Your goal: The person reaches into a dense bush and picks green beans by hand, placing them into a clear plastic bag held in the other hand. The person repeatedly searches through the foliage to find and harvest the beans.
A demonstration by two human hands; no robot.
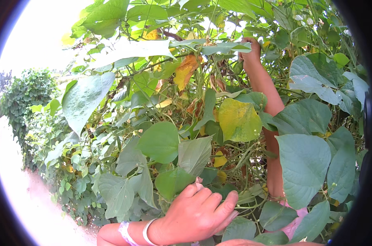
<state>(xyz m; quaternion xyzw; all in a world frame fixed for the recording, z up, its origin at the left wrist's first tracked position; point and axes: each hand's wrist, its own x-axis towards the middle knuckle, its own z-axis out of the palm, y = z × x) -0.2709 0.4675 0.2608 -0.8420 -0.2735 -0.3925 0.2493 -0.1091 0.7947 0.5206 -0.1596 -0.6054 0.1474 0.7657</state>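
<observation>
My left hand (pixel 202 209) comes in low in the picture, back of the hand up, its fingers curled and pressed together beside thin green stems (pixel 246 208). What they hold, if anything, is hidden. A white bangle (pixel 147 232) and a pale patterned band (pixel 124 233) circle that wrist. My right arm (pixel 272 96) reaches up through the climbing bean-like vine, partly behind leaves. At its top my right hand (pixel 252 50) is closed among the stems, and a leaf (pixel 225 47) hides part of its fingers. A green pod-like shape (pixel 238 67) hangs just below that hand.
Broad green leaves (pixel 303 168) crowd around both arms. A yellow leaf (pixel 240 119) and a withered orange one (pixel 186 72) hang in the middle amid tangled stems. Farther left stand a leafy bush (pixel 28 96) and a bright pale path (pixel 34 205).
</observation>
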